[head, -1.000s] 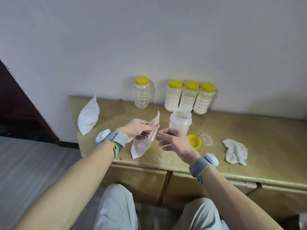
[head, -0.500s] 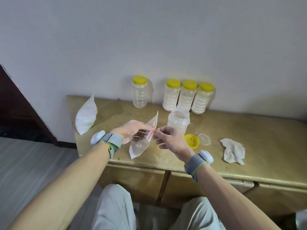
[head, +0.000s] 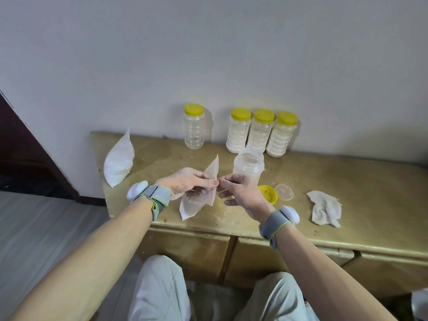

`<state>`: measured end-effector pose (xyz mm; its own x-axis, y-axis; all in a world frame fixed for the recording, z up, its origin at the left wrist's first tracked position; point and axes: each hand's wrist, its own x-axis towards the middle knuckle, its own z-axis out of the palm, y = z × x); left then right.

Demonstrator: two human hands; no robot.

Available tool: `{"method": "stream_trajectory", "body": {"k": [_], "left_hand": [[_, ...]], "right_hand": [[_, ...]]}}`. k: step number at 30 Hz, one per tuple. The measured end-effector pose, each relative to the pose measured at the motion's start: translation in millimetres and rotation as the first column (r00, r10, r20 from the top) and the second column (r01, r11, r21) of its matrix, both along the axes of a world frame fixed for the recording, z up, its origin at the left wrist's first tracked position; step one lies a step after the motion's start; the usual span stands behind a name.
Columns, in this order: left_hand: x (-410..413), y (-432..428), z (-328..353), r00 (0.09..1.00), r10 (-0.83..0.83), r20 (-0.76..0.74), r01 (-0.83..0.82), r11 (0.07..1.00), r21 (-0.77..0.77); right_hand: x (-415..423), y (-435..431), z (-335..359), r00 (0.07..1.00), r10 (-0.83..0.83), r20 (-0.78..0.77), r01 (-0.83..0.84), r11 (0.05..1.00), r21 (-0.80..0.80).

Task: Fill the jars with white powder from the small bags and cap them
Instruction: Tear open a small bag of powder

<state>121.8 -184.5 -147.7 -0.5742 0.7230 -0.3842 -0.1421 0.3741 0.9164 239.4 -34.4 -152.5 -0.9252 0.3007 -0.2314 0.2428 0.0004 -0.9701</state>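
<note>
Right hand [head: 240, 193] has closed in and pinches the small bag [head: 196, 205] my left hand [head: 185, 184] grips, so opening comes next, I'd say.

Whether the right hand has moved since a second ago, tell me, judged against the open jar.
Yes, only slightly: the right hand has edged upward, closer to the open jar, and now pinches the small bag.
</note>
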Motion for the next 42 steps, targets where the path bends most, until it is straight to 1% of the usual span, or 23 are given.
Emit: {"method": "stream_trajectory", "body": {"k": [6,10,13,16,24,28,32,34,37,42], "left_hand": [[1,-2,-1,1.0,0.028,0.015,-0.028,0.999,0.015],[0,-2,-2,0.997,0.066,0.044,-0.066,0.998,0.017],[2,0,-1,0.997,0.073,0.028,-0.073,0.997,-0.006],[4,2,0,0.998,0.06,0.009,-0.06,0.998,-0.012],[1,-1,3,0.998,0.056,0.028,-0.054,0.998,-0.04],[0,-4,4,0.998,0.058,0.028,-0.056,0.997,-0.045],[-1,-7,6,0.994,0.108,-0.008,-0.108,0.992,-0.063],[-1,-8,7,0.99,0.139,-0.032,-0.141,0.988,-0.066],[-2,-13,9,0.98,0.168,-0.11,-0.179,0.979,-0.1],[2,-9,15,0.975,0.14,-0.173,-0.167,0.975,-0.15]], "right_hand": [[4,1,3,0.999,0.047,-0.003,-0.047,0.99,-0.13],[9,4,1,0.993,0.121,-0.014,-0.121,0.984,-0.132],[11,4,0,0.989,0.149,-0.024,-0.15,0.984,-0.095],[10,2,-2,0.99,0.139,-0.04,-0.14,0.989,-0.04],[5,1,-4,0.996,0.072,-0.044,-0.074,0.996,-0.05],[1,-4,-2,0.998,0.046,-0.032,-0.044,0.997,0.063],[-3,-9,-1,1.0,0.024,-0.016,-0.021,0.983,0.183],[-5,-10,-1,1.0,0.008,-0.022,-0.004,0.983,0.183],[-8,-13,-1,1.0,-0.001,-0.022,0.005,0.984,0.177],[-12,-19,1,1.0,0.006,-0.017,-0.002,0.973,0.229]]}}
